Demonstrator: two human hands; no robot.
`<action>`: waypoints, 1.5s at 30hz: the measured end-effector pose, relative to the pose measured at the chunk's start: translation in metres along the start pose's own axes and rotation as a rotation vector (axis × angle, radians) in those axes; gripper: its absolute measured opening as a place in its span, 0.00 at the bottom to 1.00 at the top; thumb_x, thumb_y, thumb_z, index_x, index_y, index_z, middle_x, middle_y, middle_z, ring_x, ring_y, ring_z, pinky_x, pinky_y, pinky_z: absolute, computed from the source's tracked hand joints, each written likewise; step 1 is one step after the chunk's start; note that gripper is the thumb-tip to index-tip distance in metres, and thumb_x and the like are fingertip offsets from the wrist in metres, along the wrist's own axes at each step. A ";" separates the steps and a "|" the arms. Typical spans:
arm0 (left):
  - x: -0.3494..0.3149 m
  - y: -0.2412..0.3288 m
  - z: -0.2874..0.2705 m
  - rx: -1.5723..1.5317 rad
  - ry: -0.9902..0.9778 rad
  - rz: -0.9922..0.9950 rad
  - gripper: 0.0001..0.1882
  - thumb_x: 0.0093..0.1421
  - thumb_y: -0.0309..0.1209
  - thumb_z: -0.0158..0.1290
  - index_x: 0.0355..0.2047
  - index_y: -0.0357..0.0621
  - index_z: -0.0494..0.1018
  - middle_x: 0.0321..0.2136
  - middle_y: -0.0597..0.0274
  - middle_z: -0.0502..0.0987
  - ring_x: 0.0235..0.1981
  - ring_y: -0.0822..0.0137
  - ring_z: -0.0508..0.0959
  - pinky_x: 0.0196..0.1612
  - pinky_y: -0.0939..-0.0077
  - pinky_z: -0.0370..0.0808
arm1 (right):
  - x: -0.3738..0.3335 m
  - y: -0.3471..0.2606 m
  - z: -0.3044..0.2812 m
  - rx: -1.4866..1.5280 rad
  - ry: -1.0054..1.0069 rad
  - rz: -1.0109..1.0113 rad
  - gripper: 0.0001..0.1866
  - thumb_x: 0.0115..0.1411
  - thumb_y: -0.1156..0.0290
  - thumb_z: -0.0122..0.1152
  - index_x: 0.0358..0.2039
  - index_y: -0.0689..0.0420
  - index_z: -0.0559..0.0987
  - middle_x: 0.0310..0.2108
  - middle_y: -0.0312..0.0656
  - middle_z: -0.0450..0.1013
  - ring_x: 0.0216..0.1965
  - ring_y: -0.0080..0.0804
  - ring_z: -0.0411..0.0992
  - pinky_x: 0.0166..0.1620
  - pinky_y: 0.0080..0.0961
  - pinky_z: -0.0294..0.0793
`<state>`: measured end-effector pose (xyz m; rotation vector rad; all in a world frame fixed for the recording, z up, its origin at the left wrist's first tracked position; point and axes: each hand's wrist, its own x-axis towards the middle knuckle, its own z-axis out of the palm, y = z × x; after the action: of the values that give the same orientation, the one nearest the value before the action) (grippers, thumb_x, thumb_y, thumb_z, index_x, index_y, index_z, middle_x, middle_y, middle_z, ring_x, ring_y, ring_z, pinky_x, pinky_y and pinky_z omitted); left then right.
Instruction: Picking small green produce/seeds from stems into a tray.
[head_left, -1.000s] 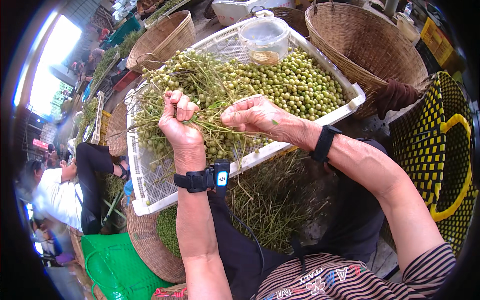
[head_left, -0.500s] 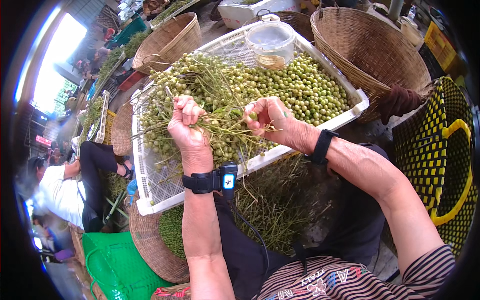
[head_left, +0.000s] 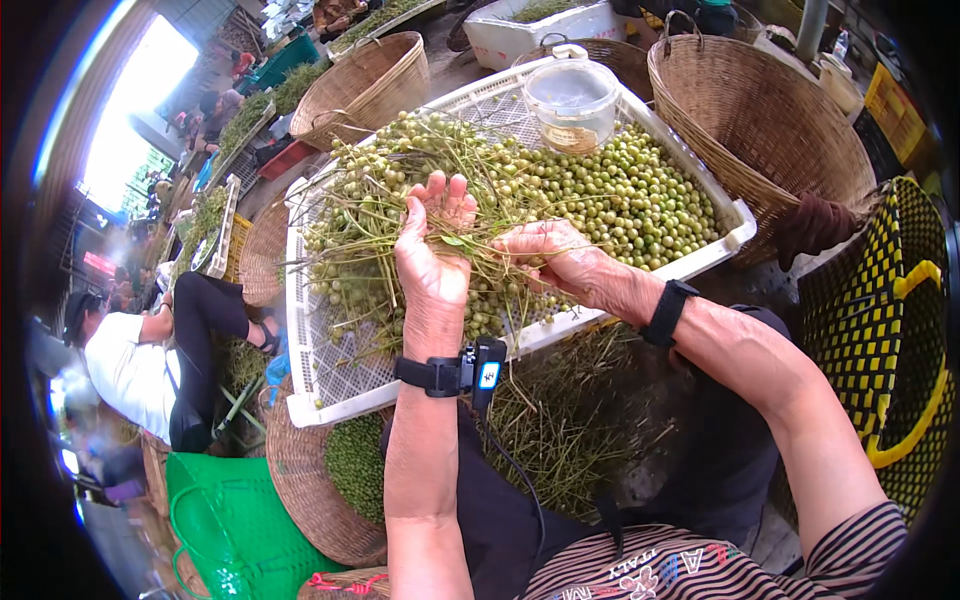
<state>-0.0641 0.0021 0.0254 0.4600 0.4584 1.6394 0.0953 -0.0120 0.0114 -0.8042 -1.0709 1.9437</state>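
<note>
Palm up, my left hand (head_left: 437,245) is open over the stems, its fingers stretched and a little apart. Thin green-brown stems (head_left: 485,262) lie against its edge. The fingers of my right hand (head_left: 570,260) are closed on some of those stems, just right of the left palm. Both hands are above a white plastic mesh tray (head_left: 345,405). A tangle of stalks with small round green fruits (head_left: 425,150) fills its left and middle. Loose round green fruits (head_left: 660,195) cover its right side. A clear plastic tub (head_left: 572,100) stands at its far edge.
Wicker baskets (head_left: 750,110) stand behind the tray, another (head_left: 365,85) at far left. A black-and-yellow woven basket (head_left: 865,330) is at right. A green bag (head_left: 235,520) and a basket of small green fruits (head_left: 355,465) lie at lower left. A person in white (head_left: 125,365) sits at left.
My left hand has opened from a closed grip, its fingers now stretched upward. My right hand has turned palm down onto the stems. The whole scene has shifted slightly right in view.
</note>
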 end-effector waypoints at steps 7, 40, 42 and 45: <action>0.000 -0.011 0.001 0.125 -0.054 0.102 0.09 0.62 0.35 0.40 0.36 0.44 0.66 0.43 0.57 0.72 0.46 0.58 0.72 0.46 0.62 0.71 | 0.003 0.004 -0.011 0.020 0.265 -0.110 0.04 0.48 0.71 0.52 0.20 0.55 0.71 0.15 0.30 0.61 0.14 0.15 0.56 0.16 0.14 0.54; -0.006 -0.002 0.012 0.590 0.032 0.159 0.12 0.58 0.33 0.50 0.39 0.40 0.69 0.15 0.71 0.63 0.16 0.76 0.64 0.21 0.84 0.64 | 0.011 -0.086 -0.044 -0.260 0.547 -0.964 0.12 0.60 0.70 0.47 0.26 0.62 0.76 0.16 0.30 0.66 0.16 0.13 0.60 0.21 0.11 0.60; -0.007 -0.008 0.019 0.659 -0.002 0.139 0.12 0.58 0.33 0.50 0.38 0.39 0.69 0.16 0.69 0.65 0.17 0.76 0.66 0.22 0.84 0.65 | 0.007 -0.083 -0.047 -0.288 0.531 -0.906 0.12 0.60 0.70 0.48 0.26 0.62 0.76 0.16 0.30 0.66 0.16 0.13 0.60 0.21 0.11 0.60; -0.014 -0.023 0.034 0.767 -0.127 0.110 0.11 0.57 0.31 0.51 0.37 0.39 0.72 0.19 0.67 0.71 0.17 0.77 0.69 0.21 0.86 0.66 | 0.005 -0.081 -0.048 -0.403 0.525 -0.788 0.12 0.59 0.69 0.49 0.26 0.63 0.76 0.16 0.31 0.67 0.16 0.13 0.61 0.21 0.11 0.61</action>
<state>-0.0249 -0.0082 0.0411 1.1650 0.9808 1.4832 0.1572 0.0402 0.0604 -0.8602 -1.2094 0.8120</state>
